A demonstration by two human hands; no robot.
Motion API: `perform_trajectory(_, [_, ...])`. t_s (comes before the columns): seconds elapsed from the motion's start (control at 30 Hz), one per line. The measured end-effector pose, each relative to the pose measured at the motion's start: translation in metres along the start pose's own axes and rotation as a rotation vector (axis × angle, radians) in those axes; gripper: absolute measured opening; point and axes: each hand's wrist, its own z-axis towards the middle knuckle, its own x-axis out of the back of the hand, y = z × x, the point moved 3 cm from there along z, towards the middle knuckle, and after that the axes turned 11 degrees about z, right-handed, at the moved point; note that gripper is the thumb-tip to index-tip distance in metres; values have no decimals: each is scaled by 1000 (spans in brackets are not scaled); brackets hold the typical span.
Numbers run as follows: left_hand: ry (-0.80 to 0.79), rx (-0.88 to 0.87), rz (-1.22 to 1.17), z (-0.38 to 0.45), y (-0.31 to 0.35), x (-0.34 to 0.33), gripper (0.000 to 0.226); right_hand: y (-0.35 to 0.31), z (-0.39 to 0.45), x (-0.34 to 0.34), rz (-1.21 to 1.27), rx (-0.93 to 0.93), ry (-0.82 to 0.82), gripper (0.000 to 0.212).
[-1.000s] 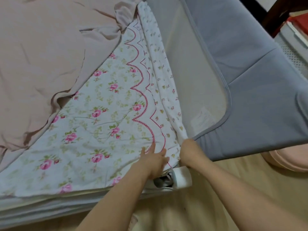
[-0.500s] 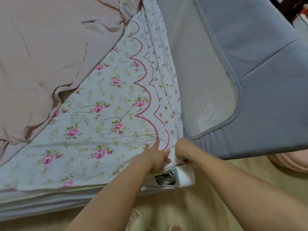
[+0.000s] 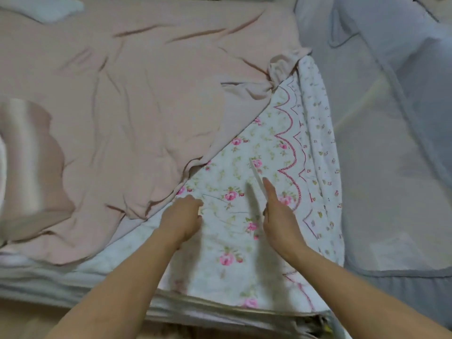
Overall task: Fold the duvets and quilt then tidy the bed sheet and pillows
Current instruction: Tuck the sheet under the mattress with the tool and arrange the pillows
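A wrinkled pink bed sheet (image 3: 137, 99) covers most of the bed. Its lower right corner is pulled back, baring a white quilt (image 3: 234, 243) with pink roses and a red scalloped border. My left hand (image 3: 182, 220) lies on this quilt beside the pink sheet's edge, fingers curled into the fabric, and creases run out from it. My right hand (image 3: 278, 214) hovers over the quilt to the right, edge-on, index finger straight. It holds a thin white strip (image 3: 256, 176) that sticks up and to the left. A shiny pink pillow (image 3: 27, 152) lies at the left edge.
A grey padded bed rail with a mesh panel (image 3: 381, 152) stands along the right side of the bed. White bedding (image 3: 41, 7) shows at the top left. The mattress edge (image 3: 73, 287) runs along the front, with the floor below it.
Both hands have left the bed's front right corner and moved up and left onto the floral quilt. The right hand now holds a thin white strip. The view has swung left over the bed.
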Motion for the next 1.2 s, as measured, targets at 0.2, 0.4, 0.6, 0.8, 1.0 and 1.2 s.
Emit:
perform_trajectory(0.2, [71, 147, 47, 46, -126, -8, 91, -80, 99, -88, 25, -57, -46, 32])
perform_trajectory(0.4, [-24, 101, 215, 103, -194, -33, 95, -140, 187, -171, -482, 213, -79, 49])
perform_trajectory(0.6, [79, -6, -44, 128, -216, -21, 67, -142, 214, -182, -598, 244, -248, 44])
perform_trajectory(0.8, [-97, 43, -20, 106, -197, -28, 112, -132, 208, -166, -668, 197, -337, 41])
perform_trajectory(1.0, [119, -38, -252, 102, -165, 6, 19, -143, 193, -158, -492, 459, -421, 29])
perform_trajectory(1.2, [-109, -280, -187, 34, -89, 26, 16, -115, 127, -77, -655, 241, -585, 28])
